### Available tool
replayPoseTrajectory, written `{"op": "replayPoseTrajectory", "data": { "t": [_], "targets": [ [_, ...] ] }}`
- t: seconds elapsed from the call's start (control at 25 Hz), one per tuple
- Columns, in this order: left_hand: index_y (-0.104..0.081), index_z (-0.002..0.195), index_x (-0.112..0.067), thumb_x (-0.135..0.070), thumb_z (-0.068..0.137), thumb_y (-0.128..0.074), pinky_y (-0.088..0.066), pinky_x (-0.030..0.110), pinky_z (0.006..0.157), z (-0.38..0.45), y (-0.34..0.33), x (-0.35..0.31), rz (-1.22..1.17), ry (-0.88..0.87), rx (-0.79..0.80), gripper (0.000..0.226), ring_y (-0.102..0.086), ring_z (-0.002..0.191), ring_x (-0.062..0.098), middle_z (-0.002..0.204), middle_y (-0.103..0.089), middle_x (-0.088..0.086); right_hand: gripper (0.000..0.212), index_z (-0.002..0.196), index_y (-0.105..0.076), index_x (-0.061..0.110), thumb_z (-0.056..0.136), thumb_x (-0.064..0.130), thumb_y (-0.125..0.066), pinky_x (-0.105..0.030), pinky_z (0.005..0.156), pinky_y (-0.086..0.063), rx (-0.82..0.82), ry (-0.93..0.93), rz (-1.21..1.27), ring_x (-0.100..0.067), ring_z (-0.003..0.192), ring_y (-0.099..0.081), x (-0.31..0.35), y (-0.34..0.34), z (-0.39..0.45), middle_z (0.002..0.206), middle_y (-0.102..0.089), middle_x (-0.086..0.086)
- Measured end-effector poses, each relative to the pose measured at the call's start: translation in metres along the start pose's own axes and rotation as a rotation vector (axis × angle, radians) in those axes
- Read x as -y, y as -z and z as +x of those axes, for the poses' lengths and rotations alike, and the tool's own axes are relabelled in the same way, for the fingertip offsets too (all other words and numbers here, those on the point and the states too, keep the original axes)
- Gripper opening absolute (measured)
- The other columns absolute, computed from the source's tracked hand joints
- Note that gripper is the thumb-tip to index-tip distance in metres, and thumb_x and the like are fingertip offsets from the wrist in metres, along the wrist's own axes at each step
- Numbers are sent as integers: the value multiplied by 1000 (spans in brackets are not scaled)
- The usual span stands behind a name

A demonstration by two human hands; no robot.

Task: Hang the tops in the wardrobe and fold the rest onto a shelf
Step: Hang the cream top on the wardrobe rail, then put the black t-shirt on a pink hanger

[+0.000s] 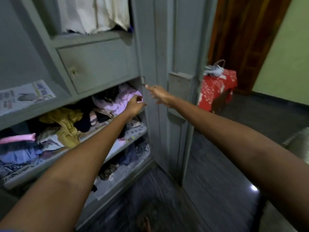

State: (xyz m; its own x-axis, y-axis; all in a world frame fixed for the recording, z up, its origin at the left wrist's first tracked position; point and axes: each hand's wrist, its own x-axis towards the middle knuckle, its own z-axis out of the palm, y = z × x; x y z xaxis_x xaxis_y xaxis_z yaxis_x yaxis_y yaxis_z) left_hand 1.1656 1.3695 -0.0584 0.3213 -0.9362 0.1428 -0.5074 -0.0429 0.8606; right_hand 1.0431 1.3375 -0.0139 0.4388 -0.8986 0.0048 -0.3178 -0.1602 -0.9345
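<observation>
Dim, bluish light overall; motion blur smears the dark striped floor [209,190] and grey wooden wardrobe [100,64]. One small white glare spot [254,188] glints lower right. Wide-angle bending warps the edges.

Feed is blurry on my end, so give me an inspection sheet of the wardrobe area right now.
Surface: grey wardrobe, door open; paper-lined shelves.
Job's things: white tops hanging above; lilac garment on shelf; mustard cloth crumpled below.
Clutter: loose clothes on lower shelves.
Grippers: left hand at the lilac garment, grip unclear; right hand open, fingers extended toward the door edge.
Cables: nothing seen.
Surroundings: red-covered stand, brown door.
</observation>
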Motion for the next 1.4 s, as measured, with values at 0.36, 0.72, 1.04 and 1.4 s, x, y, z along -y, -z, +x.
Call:
{"op": "replayPoseTrajectory", "data": {
  "t": [0.36,0.72,1.04,1.4],
  "targets": [
    [-52,115,1,-2,88,-56,-37,14,61,-76,-214,1,-40,112,499,28,-47,93,18,101,-56,16,43,107,-56,-4,99,34,-39,-25,56,-31,-254,-459,11,-12,58,-35,-194,114,-129,68,-42,-4],
    [-42,129,0,-21,94,-51,-36,26,95,-72,-398,-102,-34,-31,756,42,-46,122,26,132,-50,14,29,80,-49,21,94,46,-45,-29,64,-39,-725,-677,214,-10,62,-36,-295,283,-189,80,-43,3],
    [-41,130,1,-16,93,-53,-37,26,92,33,-564,-170,20,-131,911,43,-48,118,26,132,-50,18,51,125,-49,2,94,42,-46,-34,90,-39,-990,-730,252,-25,105,-49,-354,427,-156,107,-49,-11],
    [-35,140,-6,-18,95,-50,-34,25,102,71,-792,-265,103,-278,1279,49,-41,129,21,143,-40,7,67,144,-26,7,94,48,-44,-47,98,-37,-1207,-853,467,-32,133,-35,-455,615,-151,149,-31,-12]
  ]
}}
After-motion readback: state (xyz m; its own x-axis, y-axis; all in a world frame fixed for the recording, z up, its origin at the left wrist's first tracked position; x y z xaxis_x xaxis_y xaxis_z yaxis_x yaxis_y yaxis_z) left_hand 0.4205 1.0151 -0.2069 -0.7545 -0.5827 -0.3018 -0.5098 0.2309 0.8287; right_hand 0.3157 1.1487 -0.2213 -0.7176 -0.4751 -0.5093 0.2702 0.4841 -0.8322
